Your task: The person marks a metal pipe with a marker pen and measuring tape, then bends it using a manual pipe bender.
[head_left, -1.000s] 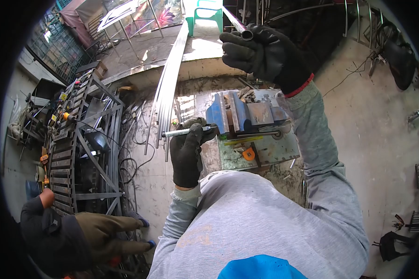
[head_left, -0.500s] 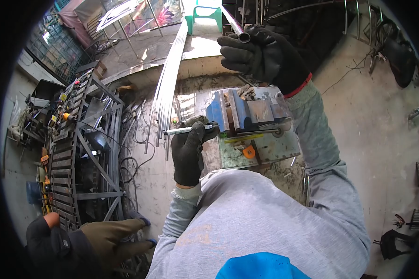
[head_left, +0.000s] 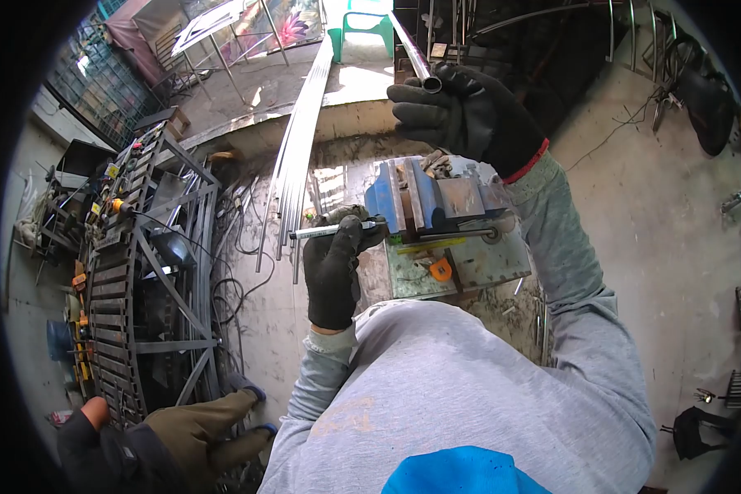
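Observation:
My left hand (head_left: 333, 272), in a dark glove, is closed round a slim marker (head_left: 337, 230) just left of the blue bench vise (head_left: 428, 198). Beyond the vise, my right hand (head_left: 477, 115), in a black glove with a red cuff, is raised beside the near end of a shiny metal tube (head_left: 416, 51). Its fingers are spread and bent beneath and around the tube's open end; the tube seems to rest against the palm side. An orange tape measure (head_left: 440, 269) lies on the metal plate below the vise. A grey rag lies on top of the vise.
Long shiny bars (head_left: 305, 140) reach in from the far side, left of the vise. A slatted metal rack (head_left: 111, 313) with tools stands at left. A co-worker's legs (head_left: 198, 416) show at the lower left. A green stool (head_left: 367, 33) stands at the top.
My right hand and the tube's near end have moved slightly toward me. My left hand and the marker look unmoved. The co-worker at lower left has shifted a little.

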Available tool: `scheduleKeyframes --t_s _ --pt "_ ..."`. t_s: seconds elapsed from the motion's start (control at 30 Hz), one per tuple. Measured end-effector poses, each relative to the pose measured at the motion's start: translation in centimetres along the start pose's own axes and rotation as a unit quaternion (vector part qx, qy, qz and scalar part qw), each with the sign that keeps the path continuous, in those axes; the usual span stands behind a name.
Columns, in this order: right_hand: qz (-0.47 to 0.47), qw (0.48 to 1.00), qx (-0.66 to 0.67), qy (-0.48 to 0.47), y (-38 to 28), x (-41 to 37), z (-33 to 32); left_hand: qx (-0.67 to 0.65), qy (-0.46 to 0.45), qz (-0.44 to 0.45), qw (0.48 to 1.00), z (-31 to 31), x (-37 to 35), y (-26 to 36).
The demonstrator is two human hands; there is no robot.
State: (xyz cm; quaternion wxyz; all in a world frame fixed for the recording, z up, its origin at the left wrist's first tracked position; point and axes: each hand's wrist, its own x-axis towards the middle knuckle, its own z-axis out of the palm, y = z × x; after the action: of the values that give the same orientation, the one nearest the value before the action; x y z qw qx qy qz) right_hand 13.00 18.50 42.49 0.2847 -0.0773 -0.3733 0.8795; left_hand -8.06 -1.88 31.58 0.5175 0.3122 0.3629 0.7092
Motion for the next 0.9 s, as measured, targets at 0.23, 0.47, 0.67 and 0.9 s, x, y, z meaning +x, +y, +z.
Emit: scheduleKeyframes --t_s 0.23,0.47,0.67,0.9 --pt "-0.003 1.000 -0.011 -0.013 0.8 -0.3 -0.2 0.016 -0.009 0.004 1.000 -0.3 -0.2 -0.4" --pt "0.006 0.999 0.025 0.020 3.3 -1.1 -1.8 -0.003 -0.005 0.007 1.000 -0.8 -0.5 -1.0" --pt "0.031 0.985 0.023 0.166 9.0 -2.4 -3.7 0.041 -0.001 0.021 0.999 -1.1 -1.1 -1.1" --pt "0.070 0.981 0.110 0.142 11.1 -3.3 -5.6 0.007 0.018 -0.006 1.000 -0.6 -1.2 -1.4"
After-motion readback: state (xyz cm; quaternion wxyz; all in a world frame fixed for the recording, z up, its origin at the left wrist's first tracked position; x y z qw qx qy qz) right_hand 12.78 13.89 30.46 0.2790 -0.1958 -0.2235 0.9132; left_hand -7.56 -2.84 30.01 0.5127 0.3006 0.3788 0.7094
